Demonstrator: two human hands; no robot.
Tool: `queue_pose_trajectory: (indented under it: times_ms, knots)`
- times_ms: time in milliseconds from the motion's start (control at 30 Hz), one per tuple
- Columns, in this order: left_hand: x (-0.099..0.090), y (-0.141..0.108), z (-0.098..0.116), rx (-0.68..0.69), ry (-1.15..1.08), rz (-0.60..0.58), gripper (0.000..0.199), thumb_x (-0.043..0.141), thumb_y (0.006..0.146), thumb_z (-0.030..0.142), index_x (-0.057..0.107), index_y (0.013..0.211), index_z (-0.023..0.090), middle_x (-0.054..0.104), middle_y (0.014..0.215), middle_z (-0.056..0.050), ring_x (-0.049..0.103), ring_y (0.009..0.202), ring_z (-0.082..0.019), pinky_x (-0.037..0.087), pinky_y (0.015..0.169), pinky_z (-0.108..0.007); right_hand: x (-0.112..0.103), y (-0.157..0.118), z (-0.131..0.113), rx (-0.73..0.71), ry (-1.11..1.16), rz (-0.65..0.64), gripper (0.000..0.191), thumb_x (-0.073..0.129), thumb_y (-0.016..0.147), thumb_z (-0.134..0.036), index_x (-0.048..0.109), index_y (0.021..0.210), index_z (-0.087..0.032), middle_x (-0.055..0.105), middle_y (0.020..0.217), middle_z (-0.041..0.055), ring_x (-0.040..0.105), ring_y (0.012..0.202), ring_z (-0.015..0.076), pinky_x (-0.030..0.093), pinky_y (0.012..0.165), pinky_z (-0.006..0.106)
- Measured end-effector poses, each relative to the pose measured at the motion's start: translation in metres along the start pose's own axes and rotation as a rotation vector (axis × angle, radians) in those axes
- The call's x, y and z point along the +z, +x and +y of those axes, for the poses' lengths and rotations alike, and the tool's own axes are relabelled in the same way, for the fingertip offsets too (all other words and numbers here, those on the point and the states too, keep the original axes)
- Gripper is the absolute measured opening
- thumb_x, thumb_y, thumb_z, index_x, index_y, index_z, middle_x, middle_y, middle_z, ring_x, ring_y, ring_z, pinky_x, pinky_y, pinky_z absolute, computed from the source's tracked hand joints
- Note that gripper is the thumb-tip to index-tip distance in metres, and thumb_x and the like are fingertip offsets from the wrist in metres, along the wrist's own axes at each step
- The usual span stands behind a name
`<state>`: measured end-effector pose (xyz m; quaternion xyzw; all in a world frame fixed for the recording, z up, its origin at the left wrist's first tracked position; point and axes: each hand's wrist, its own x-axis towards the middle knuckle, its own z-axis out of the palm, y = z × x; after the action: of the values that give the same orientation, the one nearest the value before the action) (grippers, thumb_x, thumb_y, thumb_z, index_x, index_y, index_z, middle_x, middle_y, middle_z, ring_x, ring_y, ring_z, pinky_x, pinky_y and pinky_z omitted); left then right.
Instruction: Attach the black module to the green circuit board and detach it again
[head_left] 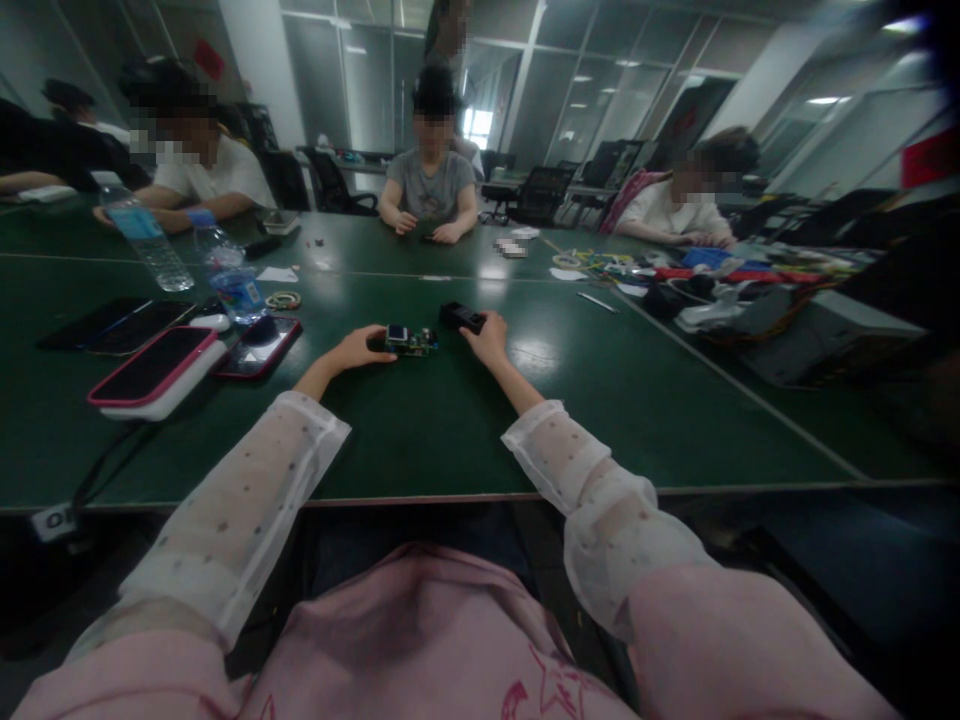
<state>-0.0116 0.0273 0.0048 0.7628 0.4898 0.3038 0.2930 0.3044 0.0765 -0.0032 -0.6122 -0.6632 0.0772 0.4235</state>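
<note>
Near the middle of the green table, my left hand (358, 348) grips the left end of a small circuit board (415, 342) between thumb and fingers. A little screen sits on the board's left part, with small components to its right. Just to the right, my right hand (490, 337) is closed on the end of a black plastic case (459, 317), which looks hollow or ribbed on top. A narrow gap separates the board and the case. The fingers beneath the case are partly hidden.
Left of me lie a pink-edged phone (157, 365) on a white box, another phone (260, 346) and water bottles (229, 270). A pen (598, 302), tangled cables (592, 262) and a grey metal box (832, 335) are on the right. Several people sit around the table.
</note>
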Motion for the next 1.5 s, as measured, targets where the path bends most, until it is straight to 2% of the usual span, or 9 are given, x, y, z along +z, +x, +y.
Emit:
queue_pose_trajectory:
  times_ms: [200,367,567,700,833,1000,1167,1267,1500]
  knots:
    - [0.002,-0.002,0.003,0.03,-0.015,0.023,0.07,0.083,0.066,0.046,0.061,0.126,0.017,0.064,0.132,-0.012,0.059,0.125,-0.031,0.04,0.111,-0.05,-0.001,0.01,-0.003,-0.033,0.16,-0.06,0.049,0.073,0.075,-0.035,0.056,0.116,-0.015,0.064,0.118,0.0143,0.06,0.112,0.0297,0.047,0.101,0.05]
    - [0.002,-0.002,0.005,0.04,-0.023,0.018,0.072,0.083,0.065,0.046,0.061,0.126,0.015,0.064,0.132,-0.014,0.059,0.124,-0.031,0.04,0.111,-0.049,-0.007,0.006,-0.028,-0.141,0.482,-0.214,0.061,0.076,0.074,-0.046,0.054,0.122,-0.017,0.065,0.121,0.0123,0.063,0.112,0.0273,0.049,0.101,0.047]
    - [0.001,-0.003,0.007,0.007,-0.016,0.016,0.073,0.083,0.066,0.045,0.059,0.128,0.016,0.063,0.134,-0.015,0.059,0.126,-0.032,0.041,0.111,-0.05,-0.016,-0.008,-0.056,-0.263,0.638,-0.412,0.07,0.078,0.068,-0.058,0.056,0.122,-0.019,0.064,0.121,0.012,0.061,0.116,0.0286,0.052,0.1,0.048]
    - [0.001,-0.005,0.011,0.0,-0.033,0.015,0.071,0.082,0.067,0.045,0.061,0.127,0.015,0.064,0.132,-0.014,0.059,0.125,-0.032,0.04,0.112,-0.051,-0.017,-0.011,-0.06,-0.308,0.639,-0.473,0.067,0.078,0.07,-0.055,0.057,0.122,-0.018,0.063,0.122,0.0131,0.061,0.116,0.029,0.052,0.1,0.049]
    - [0.001,-0.007,0.016,-0.002,-0.057,0.009,0.071,0.082,0.066,0.044,0.06,0.128,0.016,0.064,0.133,-0.013,0.058,0.126,-0.032,0.04,0.112,-0.051,-0.017,-0.01,-0.059,-0.321,0.624,-0.481,0.063,0.078,0.07,-0.051,0.057,0.121,-0.02,0.063,0.121,0.0113,0.061,0.115,0.029,0.052,0.1,0.051]
    - [0.001,-0.005,0.012,-0.009,-0.035,0.015,0.073,0.083,0.065,0.045,0.059,0.128,0.015,0.064,0.132,-0.015,0.058,0.125,-0.033,0.04,0.111,-0.05,-0.016,-0.01,-0.055,-0.322,0.619,-0.498,0.059,0.079,0.07,-0.047,0.057,0.119,-0.02,0.063,0.119,0.0106,0.063,0.112,0.0286,0.053,0.098,0.05]
    - [0.001,-0.002,0.005,-0.017,0.102,0.068,0.082,0.083,0.061,0.053,0.058,0.129,0.016,0.064,0.129,-0.014,0.059,0.121,-0.034,0.042,0.107,-0.051,-0.008,-0.017,-0.05,-0.401,0.469,-0.559,0.057,0.078,0.07,-0.044,0.057,0.117,-0.021,0.064,0.117,0.0092,0.063,0.109,0.0285,0.051,0.098,0.051]
    - [0.001,-0.002,0.006,0.0,0.121,0.062,0.078,0.081,0.063,0.055,0.059,0.126,0.016,0.065,0.124,-0.012,0.061,0.116,-0.033,0.045,0.103,-0.049,-0.003,-0.022,-0.049,-0.448,0.378,-0.579,0.057,0.076,0.073,-0.042,0.053,0.12,-0.02,0.062,0.12,0.0099,0.061,0.112,0.0286,0.048,0.101,0.051]
    - [0.0,-0.004,0.01,-0.01,0.082,0.049,0.074,0.082,0.063,0.053,0.06,0.125,0.019,0.066,0.123,-0.011,0.06,0.117,-0.032,0.045,0.102,-0.049,-0.005,-0.024,-0.049,-0.465,0.371,-0.626,0.057,0.074,0.075,-0.035,0.047,0.124,-0.023,0.058,0.126,0.0106,0.059,0.117,0.0289,0.046,0.102,0.052]
